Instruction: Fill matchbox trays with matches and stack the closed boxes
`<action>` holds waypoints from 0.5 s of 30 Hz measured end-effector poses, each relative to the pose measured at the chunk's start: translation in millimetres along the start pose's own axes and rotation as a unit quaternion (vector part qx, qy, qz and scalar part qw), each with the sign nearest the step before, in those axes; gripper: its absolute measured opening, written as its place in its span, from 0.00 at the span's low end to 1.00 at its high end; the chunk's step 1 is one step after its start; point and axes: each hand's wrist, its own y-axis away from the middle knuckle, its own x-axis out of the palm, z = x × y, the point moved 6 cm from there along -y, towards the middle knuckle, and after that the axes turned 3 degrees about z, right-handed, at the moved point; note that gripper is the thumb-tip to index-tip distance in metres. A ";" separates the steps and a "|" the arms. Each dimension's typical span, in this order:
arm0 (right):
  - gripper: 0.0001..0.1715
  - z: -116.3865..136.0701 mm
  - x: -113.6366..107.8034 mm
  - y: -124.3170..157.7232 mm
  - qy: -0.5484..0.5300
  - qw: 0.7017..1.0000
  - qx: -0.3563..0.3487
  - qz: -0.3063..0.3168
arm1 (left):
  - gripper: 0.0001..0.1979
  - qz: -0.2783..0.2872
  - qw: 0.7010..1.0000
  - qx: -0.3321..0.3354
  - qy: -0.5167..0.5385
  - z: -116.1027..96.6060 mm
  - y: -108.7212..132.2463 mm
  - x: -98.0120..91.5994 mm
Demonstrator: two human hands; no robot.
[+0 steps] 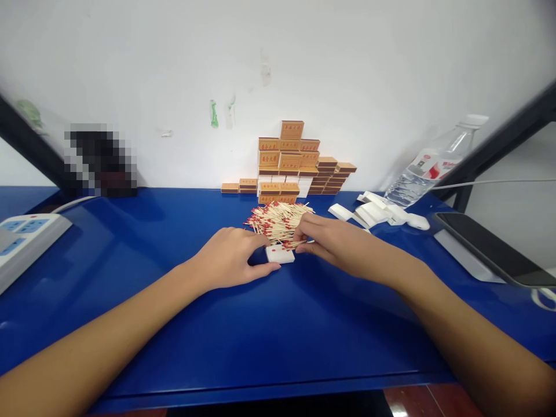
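Taking the small white matchbox tray (pixel 282 258) as the dial's centre, with 12 o'clock towards the wall (pixel 174 69), the tray is a shallow, smooth-sided rectangle, apparently of card, lying on the glossy blue worktop (pixel 260 341). At 12, just beyond it, bristles a loose heap of matches (pixel 278 220), thin pale wooden sticks with bright red heads pointing many ways. Behind the heap, also at 12, stepped stacks of matchboxes (pixel 291 130) rise near the wall: crisp orange-brown cardboard blocks, some showing dark brown sides. More white trays (pixel 373 213) lie jumbled at 2 o'clock, with a clear, ribbed plastic bottle (pixel 434 165) leaning beyond them. A flat, black-faced smartphone (pixel 495 249) lies tilted at 3, and a pale plastic power strip (pixel 26 243) with blue socket panels at 9.

The left hand (pixel 232 255) comes in from 9, its grip closed about the tray, thumb along the near edge and fingers at the far left corner. The right hand (pixel 325 234), between 2 and 3, has its grip pinched on a few matches, their red heads over the tray, which sits just below and left of the fingertips.

Several matchboxes carry the red characters 安全火柴. The bottle's red-and-white label is too small to read.
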 end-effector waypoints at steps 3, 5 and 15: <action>0.05 9.0 5.7 -1.1 0.050 0.999 0.003 0.003 | 0.16 0.009 1.000 -0.001 0.007 -2.6 0.3 -0.2; 0.06 13.6 7.7 -1.5 0.057 0.998 -0.010 0.004 | 0.16 0.018 1.000 -0.004 0.010 -3.6 0.4 0.4; 0.20 -5.3 -5.4 1.5 0.082 0.996 0.036 0.000 | 0.16 0.020 1.000 -0.008 0.012 -4.5 -0.8 -0.4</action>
